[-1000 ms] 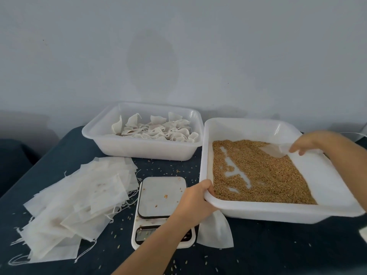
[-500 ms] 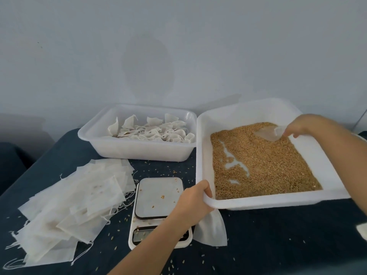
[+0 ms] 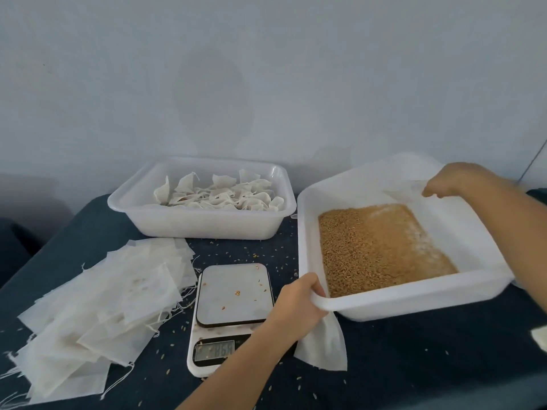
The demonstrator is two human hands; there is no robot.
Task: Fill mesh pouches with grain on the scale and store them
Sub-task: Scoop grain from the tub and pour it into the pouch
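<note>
A white tray (image 3: 414,300) holding brown grain (image 3: 376,247) is tilted, its far side raised off the dark cloth. My left hand (image 3: 299,303) grips its near-left rim. My right hand (image 3: 455,179) holds the far-right rim and pinches a translucent scoop (image 3: 405,190). A digital scale (image 3: 231,309) with a few stray grains sits left of the tray. A flat empty mesh pouch (image 3: 322,347) lies under the tray's near-left corner. A pile of empty pouches (image 3: 97,315) lies at the left. Filled, tied pouches (image 3: 219,193) sit in a second white tub (image 3: 195,223) behind the scale.
Loose grains are scattered over the dark blue cloth (image 3: 429,365) around the scale. A pale wall (image 3: 266,69) stands close behind both tubs. A white scrap (image 3: 540,337) shows at the right edge.
The grain tray's far side has lifted higher and the grain has slid toward the near-left corner, closing the bare streaks. My right hand rose with the rim; my left hand kept its grip.
</note>
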